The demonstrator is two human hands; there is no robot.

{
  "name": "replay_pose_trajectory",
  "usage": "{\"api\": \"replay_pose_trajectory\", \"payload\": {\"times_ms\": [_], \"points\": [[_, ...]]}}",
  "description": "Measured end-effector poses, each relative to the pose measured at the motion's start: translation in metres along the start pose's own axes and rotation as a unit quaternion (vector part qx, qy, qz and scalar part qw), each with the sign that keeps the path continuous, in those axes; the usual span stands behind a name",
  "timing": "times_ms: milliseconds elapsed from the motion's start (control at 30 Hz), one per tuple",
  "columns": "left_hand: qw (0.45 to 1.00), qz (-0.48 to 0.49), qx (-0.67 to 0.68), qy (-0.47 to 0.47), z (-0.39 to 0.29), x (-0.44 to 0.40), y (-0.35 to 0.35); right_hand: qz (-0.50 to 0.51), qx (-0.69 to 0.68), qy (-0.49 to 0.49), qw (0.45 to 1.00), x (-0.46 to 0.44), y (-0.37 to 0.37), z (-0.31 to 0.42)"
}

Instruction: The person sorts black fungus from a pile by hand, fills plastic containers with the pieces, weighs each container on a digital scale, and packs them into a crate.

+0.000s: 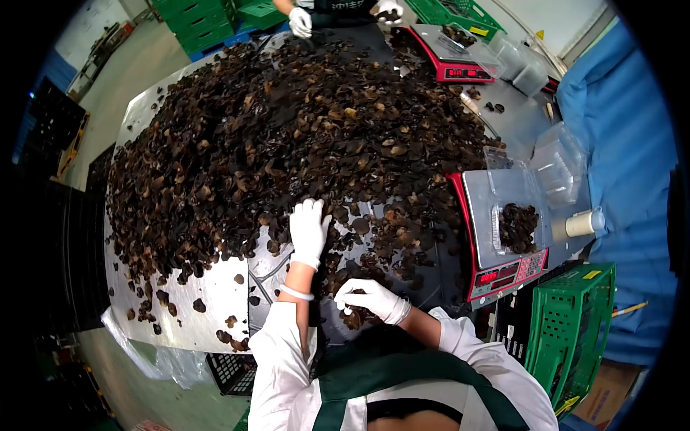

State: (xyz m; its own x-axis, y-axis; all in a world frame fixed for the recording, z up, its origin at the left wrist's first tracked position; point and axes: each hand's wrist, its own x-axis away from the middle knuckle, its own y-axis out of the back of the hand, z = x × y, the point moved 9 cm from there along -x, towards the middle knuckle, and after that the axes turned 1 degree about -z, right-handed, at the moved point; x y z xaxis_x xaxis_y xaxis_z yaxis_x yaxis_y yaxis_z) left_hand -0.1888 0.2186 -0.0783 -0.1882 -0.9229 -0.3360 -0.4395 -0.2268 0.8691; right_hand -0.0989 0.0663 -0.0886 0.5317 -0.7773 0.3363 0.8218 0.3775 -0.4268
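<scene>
A broad heap of dark brown wood ear mushrooms [287,129] covers most of the metal table [208,284]. My left hand [310,231], in a white glove, lies at the near edge of the heap with its fingers stretched out over the mushrooms. Closer to my body, my right hand [372,302], also gloved, has its fingers curled into a pinch just above a few loose wood ears [352,320]. What sits between those fingertips is hidden. To the right, a clear plastic box holding wood ears [519,228] rests on a red scale [478,284] with a lit display.
Opposite, another person's gloved hands [300,23] are at the far edge, near a second red scale [460,72]. Clear plastic boxes [559,164] and a cream-coloured roll [583,223] lie at the right. A green crate [571,334] stands beside me, below the scale.
</scene>
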Motion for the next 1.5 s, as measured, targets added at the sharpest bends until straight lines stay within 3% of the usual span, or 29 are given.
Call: {"api": "replay_pose_trajectory", "payload": {"times_ms": [233, 267, 300, 333, 367, 400, 467, 500, 600, 633, 700, 733, 767, 800, 867, 1000, 1067, 1133, 1233, 1300, 1333, 1400, 1467, 1500], "points": [[0.997, 0.036, 0.063, 0.01, 0.008, 0.071, 0.032, 0.044, -0.026, -0.041, 0.998, 0.014, 0.014, -0.014], [0.995, 0.016, 0.096, 0.027, 0.014, 0.086, 0.04, 0.046, -0.027, -0.042, 0.998, 0.014, 0.014, -0.015], [0.967, 0.026, 0.214, 0.139, 0.027, 0.1, 0.044, 0.042, -0.04, -0.048, 0.997, 0.013, 0.015, -0.016], [0.912, 0.033, 0.325, 0.248, 0.036, 0.117, 0.044, 0.04, -0.053, -0.055, 0.996, 0.013, 0.014, -0.018], [0.81, 0.035, 0.472, 0.345, 0.031, 0.13, 0.048, 0.042, -0.05, -0.05, 0.997, 0.011, 0.012, -0.018], [0.749, 0.058, 0.524, 0.4, 0.022, 0.136, 0.055, 0.058, -0.028, -0.043, 0.997, 0.009, 0.008, -0.013], [0.583, -0.006, 0.727, 0.363, 0.007, 0.144, 0.051, 0.028, -0.018, -0.023, 0.999, 0.007, 0.002, 0.0], [0.526, 0.006, 0.773, 0.355, -0.001, 0.148, 0.05, 0.04, -0.028, -0.019, 0.999, 0.007, -0.003, 0.007], [0.461, 0.006, 0.826, 0.324, -0.023, 0.144, 0.061, 0.052, -0.069, 0.031, 0.996, 0.008, -0.018, 0.036], [0.461, 0.007, 0.828, 0.32, -0.027, 0.144, 0.067, 0.053, -0.066, 0.048, 0.995, 0.007, -0.016, 0.03], [0.717, 0.035, 0.599, 0.356, -0.019, 0.154, 0.079, 0.023, -0.148, -0.005, 0.989, 0.01, -0.018, 0.019], [0.854, 0.014, 0.436, 0.285, -0.023, 0.149, 0.091, -0.001, -0.208, -0.031, 0.978, 0.014, -0.017, 0.015], [0.931, 0.004, 0.327, 0.162, -0.045, 0.139, 0.105, 0.021, -0.238, -0.016, 0.971, 0.013, -0.014, 0.003], [0.976, -0.016, 0.216, 0.027, -0.074, 0.133, 0.117, 0.004, -0.25, 0.021, 0.968, 0.017, -0.016, 0.01], [0.989, 0.037, 0.138, -0.026, -0.098, 0.135, 0.103, -0.018, -0.295, -0.001, 0.955, 0.021, -0.009, -0.003], [0.917, 0.089, 0.377, 0.092, -0.105, 0.129, 0.104, -0.004, -0.329, 0.011, 0.944, 0.039, 0.025, -0.004], [0.925, 0.071, 0.365, 0.075, -0.1, 0.127, 0.107, -0.031, -0.358, 0.057, 0.931, 0.061, 0.05, 0.024], [0.91, 0.078, 0.383, 0.137, -0.078, 0.133, 0.097, -0.151, -0.258, 0.109, 0.948, 0.096, 0.09, 0.072], [0.909, 0.063, 0.363, 0.195, -0.044, 0.144, 0.093, -0.305, -0.078, 0.198, 0.928, 0.161, 0.153, 0.164], [0.907, 0.038, 0.352, 0.226, -0.028, 0.151, 0.097, -0.407, 0.162, 0.283, 0.853, 0.205, 0.179, 0.217], [0.906, 0.032, 0.346, 0.243, -0.023, 0.153, 0.1, -0.471, 0.301, 0.307, 0.77, 0.224, 0.196, 0.232], [0.909, 0.008, 0.327, 0.259, -0.01, 0.161, 0.105, -0.503, 0.371, 0.319, 0.712, 0.242, 0.23, 0.239], [0.906, -0.01, 0.322, 0.275, 0.0, 0.167, 0.11, -0.513, 0.389, 0.29, 0.708, 0.248, 0.276, 0.224], [0.912, 0.002, 0.296, 0.285, 0.011, 0.175, 0.107, -0.501, 0.468, 0.265, 0.679, 0.248, 0.272, 0.227]]}}
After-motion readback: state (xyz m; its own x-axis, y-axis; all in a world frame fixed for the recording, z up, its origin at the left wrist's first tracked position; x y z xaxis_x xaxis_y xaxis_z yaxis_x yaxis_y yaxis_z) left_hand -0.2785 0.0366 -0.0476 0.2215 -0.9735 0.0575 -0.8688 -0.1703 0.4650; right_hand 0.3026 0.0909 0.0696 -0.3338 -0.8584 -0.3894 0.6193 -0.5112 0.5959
